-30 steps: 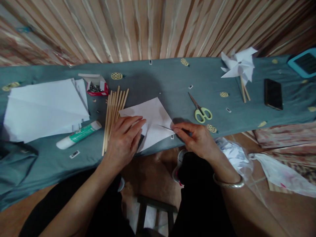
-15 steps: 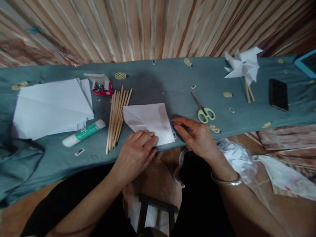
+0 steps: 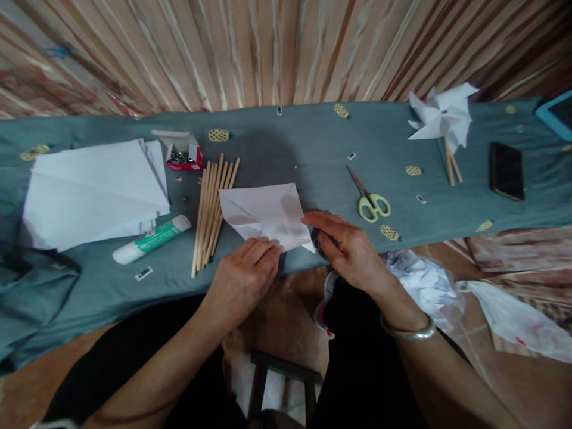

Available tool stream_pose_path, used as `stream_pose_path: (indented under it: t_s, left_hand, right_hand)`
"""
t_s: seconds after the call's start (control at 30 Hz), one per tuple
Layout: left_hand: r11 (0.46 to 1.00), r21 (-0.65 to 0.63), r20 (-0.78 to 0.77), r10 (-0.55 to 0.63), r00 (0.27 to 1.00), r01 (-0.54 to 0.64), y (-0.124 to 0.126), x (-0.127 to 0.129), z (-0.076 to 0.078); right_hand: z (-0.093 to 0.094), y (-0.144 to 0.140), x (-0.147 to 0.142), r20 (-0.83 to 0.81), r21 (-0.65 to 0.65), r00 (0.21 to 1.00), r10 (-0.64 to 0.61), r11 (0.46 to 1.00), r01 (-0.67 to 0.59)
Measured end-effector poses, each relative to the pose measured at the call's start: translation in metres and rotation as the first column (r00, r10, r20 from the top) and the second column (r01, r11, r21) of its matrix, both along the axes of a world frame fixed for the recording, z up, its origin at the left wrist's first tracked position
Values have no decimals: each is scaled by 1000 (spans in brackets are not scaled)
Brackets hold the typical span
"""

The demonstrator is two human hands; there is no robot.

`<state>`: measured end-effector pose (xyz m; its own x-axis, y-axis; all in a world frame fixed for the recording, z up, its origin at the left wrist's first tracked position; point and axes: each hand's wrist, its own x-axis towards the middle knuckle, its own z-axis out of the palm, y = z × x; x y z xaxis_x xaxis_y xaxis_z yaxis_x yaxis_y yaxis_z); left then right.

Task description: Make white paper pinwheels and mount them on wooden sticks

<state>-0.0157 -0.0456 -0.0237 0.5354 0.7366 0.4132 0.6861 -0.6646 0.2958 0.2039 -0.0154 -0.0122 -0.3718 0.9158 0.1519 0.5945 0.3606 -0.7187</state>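
Paper square (image 3: 268,215): lies at the desk's (image 3: 286,149) near edge, creased corner to corner; its right corner now lifts where it lay flat half a second ago.
Left hand (image 3: 243,275): fingertips curled, pressing the near edge down, gripping nothing.
Right hand (image 3: 348,250): has slid in; thumb and forefinger pinch the right corner.
Meaning: a fresh fold seems to be starting.
Sticks (image 3: 213,208): just left of the paper.

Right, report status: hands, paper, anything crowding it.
Left hand pressing near edge of folded paper square. Right hand touching its right corner. Wooden sticks lie just left of it; scissors apart to the right.
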Motion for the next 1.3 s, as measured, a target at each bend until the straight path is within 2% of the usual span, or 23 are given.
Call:
stream_pose_path:
  t_s: [0.1, 0.23, 0.43, 0.57, 0.83, 0.97, 1.1, 1.3]
  left_hand:
    - [999, 3, 47, -47, 998, 47, 0, 1, 1]
    - [992, 43, 102, -125, 987, 121, 0, 4, 2]
    - [992, 35, 108, -122, 987, 119, 1, 7, 2]
    - [995, 21, 85, -95, 992, 94, 1, 9, 0]
    - [998, -49, 71, -37, 997, 40, 2, 12, -8]
    - [997, -80, 125, 12, 992, -2, 2, 10, -6]
    - [992, -114, 113, -40, 993, 52, 3, 6, -6]
    - [993, -109, 106, -26, 994, 38, 7, 4, -6]
  right_hand:
    - [0, -2, 2, -36, -63, 997, 70, 995, -72]
    - [2, -5, 6, -117, -142, 990, 74, 986, -90]
    - [10, -12, 7, -181, -131, 981, 66, 987, -90]
    - [8, -17, 1, -183, -128, 980, 76, 987, -100]
    - [0, -13, -9, -150, -222, 984, -98, 973, 64]
    - [-3, -10, -16, -148, -212, 971, -188, 965, 155]
    - [-5, -10, -24, -109, -208, 960, -257, 951, 231]
    - [-2, -8, -32, -14, -108, 963, -268, 958, 265]
